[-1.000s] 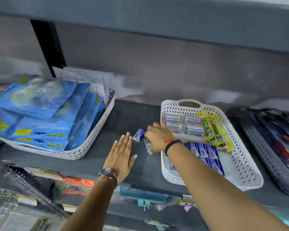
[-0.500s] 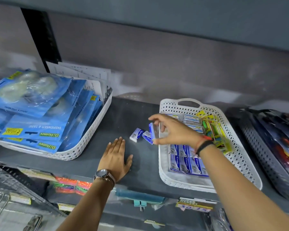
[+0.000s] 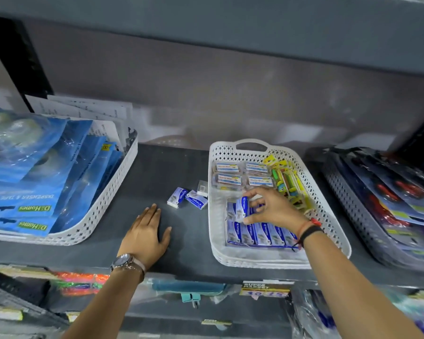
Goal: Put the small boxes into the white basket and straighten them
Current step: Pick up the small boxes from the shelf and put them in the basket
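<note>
Right hand [image 3: 274, 211] now inside the white basket [image 3: 333, 231], over from the shelf [image 3: 157, 172] a moment ago. Fingers [image 3: 251, 193] pinched narrow on one small blue box [image 3: 242, 208], held upright just above the row of blue boxes [image 3: 260, 233] already lying flat near the front wall. One more carried across, then, not yet set down or squared up.

Left of those fingers, outside the basket wall: three loose boxes [image 3: 189, 198] waiting on the shelf, two blue ones touching, a pale one just behind. Plenty left to fetch, by the look of it.

Left hand [image 3: 146, 234] flat on the shelf, fingers spread, holding nothing.

Hard to read: print on the boxes blurred. Rows beneath the right palm hidden. Clear packs [image 3: 242, 174] and yellow packets [image 3: 289, 184] beyond the fingers, contents uncertain.
</note>
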Demonstrator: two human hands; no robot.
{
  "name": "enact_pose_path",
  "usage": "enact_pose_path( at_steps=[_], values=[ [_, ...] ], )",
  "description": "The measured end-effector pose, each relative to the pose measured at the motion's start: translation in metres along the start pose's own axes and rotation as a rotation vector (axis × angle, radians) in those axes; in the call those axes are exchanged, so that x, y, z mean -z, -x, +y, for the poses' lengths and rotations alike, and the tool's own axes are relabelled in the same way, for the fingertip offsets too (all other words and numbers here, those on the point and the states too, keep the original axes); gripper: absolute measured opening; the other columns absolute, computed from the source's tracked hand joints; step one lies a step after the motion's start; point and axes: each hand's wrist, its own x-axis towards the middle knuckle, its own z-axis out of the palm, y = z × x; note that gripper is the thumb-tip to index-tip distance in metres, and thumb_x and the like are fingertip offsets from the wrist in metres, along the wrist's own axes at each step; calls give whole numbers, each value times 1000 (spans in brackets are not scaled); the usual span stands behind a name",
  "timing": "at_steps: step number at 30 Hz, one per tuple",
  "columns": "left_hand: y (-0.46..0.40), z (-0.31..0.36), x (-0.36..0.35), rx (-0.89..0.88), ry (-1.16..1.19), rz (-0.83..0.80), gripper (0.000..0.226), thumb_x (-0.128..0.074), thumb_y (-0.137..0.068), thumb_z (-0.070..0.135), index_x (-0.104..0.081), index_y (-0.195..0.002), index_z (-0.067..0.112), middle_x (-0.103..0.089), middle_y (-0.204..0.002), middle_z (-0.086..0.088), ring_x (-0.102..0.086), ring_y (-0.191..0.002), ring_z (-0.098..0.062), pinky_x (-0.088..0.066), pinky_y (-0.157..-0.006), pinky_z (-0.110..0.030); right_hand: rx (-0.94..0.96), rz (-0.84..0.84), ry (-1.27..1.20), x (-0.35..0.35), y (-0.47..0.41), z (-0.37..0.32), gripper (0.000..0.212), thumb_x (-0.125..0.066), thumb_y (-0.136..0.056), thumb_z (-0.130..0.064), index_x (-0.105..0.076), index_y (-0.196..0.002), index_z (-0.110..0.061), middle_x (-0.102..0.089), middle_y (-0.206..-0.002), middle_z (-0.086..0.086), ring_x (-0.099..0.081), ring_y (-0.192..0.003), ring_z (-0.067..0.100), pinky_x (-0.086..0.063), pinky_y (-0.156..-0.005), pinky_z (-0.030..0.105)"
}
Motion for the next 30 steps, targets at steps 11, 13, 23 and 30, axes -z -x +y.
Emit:
enact_pose_path(
  at_steps=[11, 13, 23, 30],
  values=[
    [1, 3, 4, 20, 17, -21, 61, -42, -78, 38, -43, -125, -1, -41, -138, -19, -35, -127, -33, -29, -103, -41, -29, -17, 202, -21, -17, -5, 73, -79, -70, -7, -44, -134, -8, -56, -98, 6, -55, -84, 15, -45, -76, 23],
    [1, 3, 4, 22, 28, -15, 63, -41, -75, 38, -45, -123, -2, -43, -136, -20, -37, -125, -34, -30, -102, -42, -48, -29, 219, -22, -21, -6, 82, -80, -69, -6, -36, -139, -9, -55, -92, 5, -55, -83, 15, -47, -77, 25],
    [2, 2, 4, 27, 37, -20, 66, -35, -75, 45, -51, -117, -4, -49, -129, -23, -45, -118, -38, -36, -97, -47, -148, -68, 325, -16, -25, -21, 84, -77, -69, 4, -32, -140, -9, -60, -98, 11, -61, -94, 25, -51, -88, 35],
    [2, 4, 8, 29, 45, -38, 61, -40, -76, 40, -49, -119, -3, -48, -130, -22, -45, -119, -37, -36, -97, -44, 286, 146, 475, -56, -57, -84, 30, -66, -83, -27, -60, -109, -14, -64, -116, 4, -56, -109, 22, -41, -97, 37]
  ],
)
